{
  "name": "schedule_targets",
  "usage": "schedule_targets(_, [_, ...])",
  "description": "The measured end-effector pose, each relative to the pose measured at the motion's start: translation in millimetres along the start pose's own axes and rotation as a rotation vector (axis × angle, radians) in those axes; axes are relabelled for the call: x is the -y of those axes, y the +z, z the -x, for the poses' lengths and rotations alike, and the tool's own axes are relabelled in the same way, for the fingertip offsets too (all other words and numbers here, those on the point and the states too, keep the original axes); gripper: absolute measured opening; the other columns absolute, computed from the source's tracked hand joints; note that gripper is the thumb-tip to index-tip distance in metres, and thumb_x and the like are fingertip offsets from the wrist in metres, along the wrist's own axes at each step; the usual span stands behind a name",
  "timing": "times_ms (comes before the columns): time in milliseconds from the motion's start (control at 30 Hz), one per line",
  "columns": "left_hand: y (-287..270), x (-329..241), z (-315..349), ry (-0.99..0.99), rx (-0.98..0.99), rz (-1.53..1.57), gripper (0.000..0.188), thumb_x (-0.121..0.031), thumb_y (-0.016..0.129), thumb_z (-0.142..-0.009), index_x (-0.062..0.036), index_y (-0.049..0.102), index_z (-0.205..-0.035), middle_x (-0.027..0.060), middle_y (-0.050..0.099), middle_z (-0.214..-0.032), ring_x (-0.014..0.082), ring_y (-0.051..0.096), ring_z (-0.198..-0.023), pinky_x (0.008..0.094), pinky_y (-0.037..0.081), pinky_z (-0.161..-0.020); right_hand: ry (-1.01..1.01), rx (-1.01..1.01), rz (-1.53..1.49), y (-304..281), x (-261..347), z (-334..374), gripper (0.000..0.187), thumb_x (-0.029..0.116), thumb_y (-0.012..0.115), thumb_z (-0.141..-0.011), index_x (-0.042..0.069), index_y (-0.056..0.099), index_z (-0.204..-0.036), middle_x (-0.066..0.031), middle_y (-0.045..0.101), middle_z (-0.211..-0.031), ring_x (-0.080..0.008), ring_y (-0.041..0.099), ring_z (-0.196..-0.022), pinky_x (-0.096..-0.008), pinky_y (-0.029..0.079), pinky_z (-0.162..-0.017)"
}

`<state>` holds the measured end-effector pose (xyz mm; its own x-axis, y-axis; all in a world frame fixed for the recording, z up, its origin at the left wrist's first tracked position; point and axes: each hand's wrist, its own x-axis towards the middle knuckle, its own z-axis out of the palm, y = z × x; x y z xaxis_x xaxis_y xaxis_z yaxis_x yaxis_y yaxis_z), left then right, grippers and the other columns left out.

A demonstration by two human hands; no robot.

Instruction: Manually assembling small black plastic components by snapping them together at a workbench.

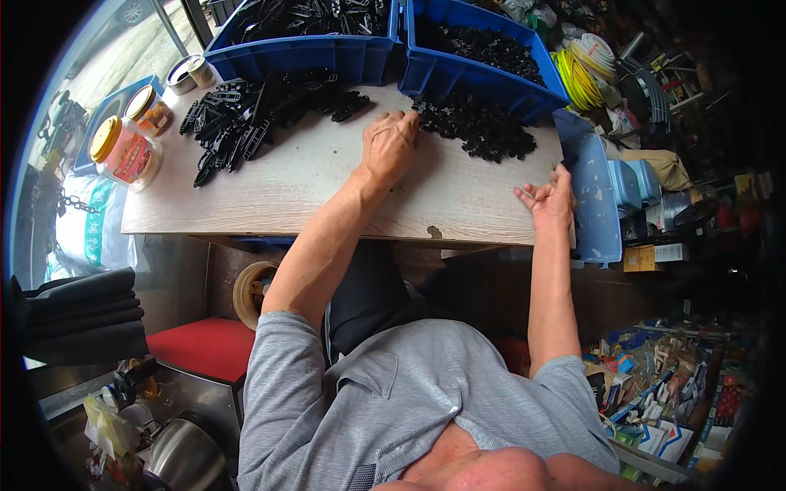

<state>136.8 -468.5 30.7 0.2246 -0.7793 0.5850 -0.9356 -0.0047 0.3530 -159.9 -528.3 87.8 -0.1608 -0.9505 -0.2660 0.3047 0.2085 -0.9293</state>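
My left hand (390, 146) rests on the pale wooden table (344, 200), fingers curled and closed at the left edge of a heap of small black parts (483, 131). Whatever lies under its fingertips is hidden. Over the table's right edge, beside a blue bin (596, 204), is my right hand (548, 196). Its fingers are partly bent and apart, and I make out nothing held in them. Left of my left hand lies a loose pile of long black plastic pieces (237, 123).
Two blue crates, one with long black pieces (303, 59) and one with small black parts (458, 78), stand at the table's back. Plastic jars with yellow lids (127, 155) stand at the left edge. Yellow cable (575, 80) and cluttered goods fill the right side.
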Motion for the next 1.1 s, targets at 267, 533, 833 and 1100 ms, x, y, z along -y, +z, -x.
schedule_targets(267, [-40.7,-19.8,22.3,-0.762,0.259,1.296,0.008,-0.011,0.065,-0.09,-0.0041,0.069,-0.093,0.0052,0.067,-0.079,0.0107,0.06,-0.065,0.0274,0.051,-0.059,0.08,0.486,0.163,46.5,-43.1,50.8,0.034,0.027,0.072,-0.09,0.007,0.06,-0.115,-0.0028,0.053,-0.054,-0.0215,0.065,-0.055,-0.0476,0.062,-0.061])
schedule_targets(533, [-64.2,-52.7,50.3,-0.871,0.426,1.742,0.013,-0.013,0.068,-0.092,-0.0005,0.066,-0.095,0.0073,0.066,-0.083,0.0113,0.061,-0.07,0.0254,0.056,-0.064,0.016,0.727,0.121,66.4,-65.4,62.1,0.02,0.021,0.075,-0.09,0.007,0.069,-0.103,-0.0009,0.058,-0.059,-0.0121,0.059,-0.048,-0.0291,0.055,-0.05])
schedule_targets(833, [-63.7,-60.1,56.7,-0.897,0.322,1.74,0.01,-0.009,0.064,-0.092,0.0009,0.065,-0.09,0.0061,0.065,-0.083,0.0113,0.062,-0.07,0.0252,0.059,-0.065,-0.017,0.671,0.115,66.0,-66.2,67.2,0.019,0.023,0.076,-0.089,0.008,0.069,-0.098,0.001,0.059,-0.061,-0.0106,0.053,-0.046,-0.0256,0.047,-0.052])
schedule_targets(1100, [-62.0,-56.6,58.5,-0.882,0.357,1.718,0.012,-0.012,0.064,-0.093,-0.0001,0.065,-0.094,0.007,0.066,-0.085,0.0112,0.062,-0.069,0.0254,0.057,-0.065,0.015,0.734,0.239,68.2,-59.4,69.3,0.017,0.018,0.072,-0.092,0.007,0.067,-0.103,0.0016,0.057,-0.062,-0.0094,0.051,-0.049,-0.0255,0.048,-0.054])
